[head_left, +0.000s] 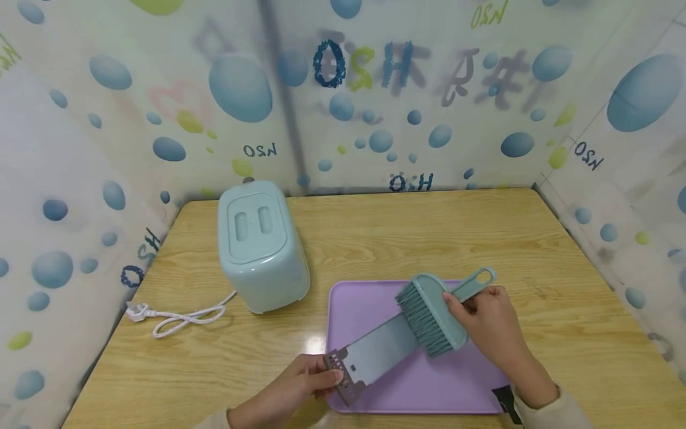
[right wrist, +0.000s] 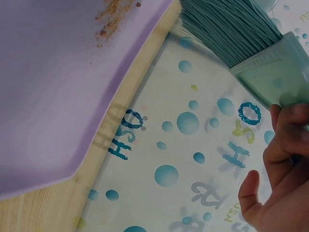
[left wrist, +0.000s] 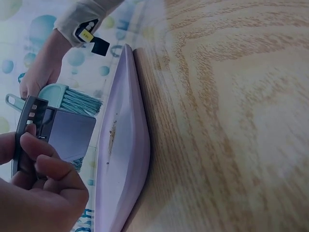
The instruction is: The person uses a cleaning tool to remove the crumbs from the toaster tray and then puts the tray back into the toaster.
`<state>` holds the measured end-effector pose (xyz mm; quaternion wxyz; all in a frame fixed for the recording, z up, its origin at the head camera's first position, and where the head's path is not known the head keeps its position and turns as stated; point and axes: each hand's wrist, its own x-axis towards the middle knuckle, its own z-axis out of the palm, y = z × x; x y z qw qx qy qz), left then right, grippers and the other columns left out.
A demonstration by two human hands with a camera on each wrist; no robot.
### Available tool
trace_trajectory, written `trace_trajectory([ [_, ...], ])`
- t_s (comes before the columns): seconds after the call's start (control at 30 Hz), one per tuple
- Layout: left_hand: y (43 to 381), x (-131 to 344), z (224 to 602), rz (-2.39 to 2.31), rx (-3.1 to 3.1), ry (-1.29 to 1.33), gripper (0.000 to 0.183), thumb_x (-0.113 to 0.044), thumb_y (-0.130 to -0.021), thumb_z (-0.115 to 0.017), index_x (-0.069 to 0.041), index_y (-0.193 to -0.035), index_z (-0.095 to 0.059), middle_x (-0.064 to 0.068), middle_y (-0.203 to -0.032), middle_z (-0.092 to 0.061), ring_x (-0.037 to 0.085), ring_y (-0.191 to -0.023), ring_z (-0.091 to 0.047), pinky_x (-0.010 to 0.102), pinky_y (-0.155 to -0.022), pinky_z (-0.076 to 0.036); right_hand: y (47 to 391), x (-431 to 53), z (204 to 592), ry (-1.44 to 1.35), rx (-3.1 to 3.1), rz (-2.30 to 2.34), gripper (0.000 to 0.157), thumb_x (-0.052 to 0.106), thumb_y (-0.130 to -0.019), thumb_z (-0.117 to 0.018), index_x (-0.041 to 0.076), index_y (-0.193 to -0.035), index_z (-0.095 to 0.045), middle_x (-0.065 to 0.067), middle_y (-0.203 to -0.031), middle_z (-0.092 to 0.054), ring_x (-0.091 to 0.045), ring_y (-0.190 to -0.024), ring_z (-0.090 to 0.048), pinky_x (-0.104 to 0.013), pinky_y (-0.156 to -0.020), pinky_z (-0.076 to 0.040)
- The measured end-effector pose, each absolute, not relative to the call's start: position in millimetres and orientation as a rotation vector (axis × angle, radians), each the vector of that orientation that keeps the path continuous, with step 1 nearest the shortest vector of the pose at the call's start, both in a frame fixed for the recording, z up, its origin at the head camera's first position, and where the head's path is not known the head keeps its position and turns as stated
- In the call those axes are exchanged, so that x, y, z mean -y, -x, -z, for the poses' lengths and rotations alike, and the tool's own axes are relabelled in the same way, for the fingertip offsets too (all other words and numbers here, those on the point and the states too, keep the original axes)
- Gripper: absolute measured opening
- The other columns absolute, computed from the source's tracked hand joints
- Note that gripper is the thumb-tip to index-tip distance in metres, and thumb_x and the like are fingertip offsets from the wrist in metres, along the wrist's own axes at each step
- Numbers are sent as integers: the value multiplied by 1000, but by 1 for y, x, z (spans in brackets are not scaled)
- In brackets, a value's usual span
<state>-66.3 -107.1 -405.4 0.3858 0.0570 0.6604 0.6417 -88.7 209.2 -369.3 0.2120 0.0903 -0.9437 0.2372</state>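
Grasping was being done by both hands: the slotted dark end of a flat metal plate (head_left: 383,348) was pinched between the thumb and fingers of the left hand (head_left: 311,375), while a teal brush (head_left: 442,316) was gripped in the right hand (head_left: 490,322) near the place where its head was joined to the handle. The handle's looped end was left sticking out beyond the fingers. The plate was held aslant, and its far end was overlapped by the bristles (head_left: 423,322) in the head view; whether it was touched by them could not be told. Both tools were held raised above a purple tray (head_left: 439,390), on whose surface brown crumbs (right wrist: 113,19) were shown scattered in both wrist views. The tray was laid flat on a wood-grained table (head_left: 375,238). Beyond the tray's left side, and apart from it, a pale blue toaster (head_left: 268,256) was stood upright, its top marked by two oblong recesses. A white cord (head_left: 193,320) was looped beside it on the table and was ended by a plug (head_left: 137,311). The whole was enclosed by pale walls (head_left: 375,119), patterned with blue and green drops and lettering.
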Motion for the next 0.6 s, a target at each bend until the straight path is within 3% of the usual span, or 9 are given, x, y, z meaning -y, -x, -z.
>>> trace_trajectory([
  [0.23,67,108,404,-1643,-1706,-125,13,-18,-87,-57,-10,-76,-57,-9,-67,-54,6,-63,-45,18,-59,-35,89,-214,367,-236,2606,-664,44,14,-78,-71,16,-48,-39,12,-43,-25,-1,-47,-20,-32,-66,-31],
  [0.53,67,109,403,-1671,-1706,-141,14,-17,-87,-56,-7,-78,-58,-8,-68,-56,5,-61,-45,18,-57,-36,89,-219,370,-209,2640,-631,42,15,-80,-69,15,-51,-38,11,-44,-27,-2,-47,-20,-37,-69,-33],
  [0.6,67,109,403,-1675,-1713,-146,13,-17,-87,-56,-8,-77,-57,-9,-68,-56,5,-61,-45,18,-57,-36,89,-220,371,-198,2638,-644,39,15,-80,-69,14,-50,-44,11,-43,-34,-2,-47,-24,-38,-70,-34],
])
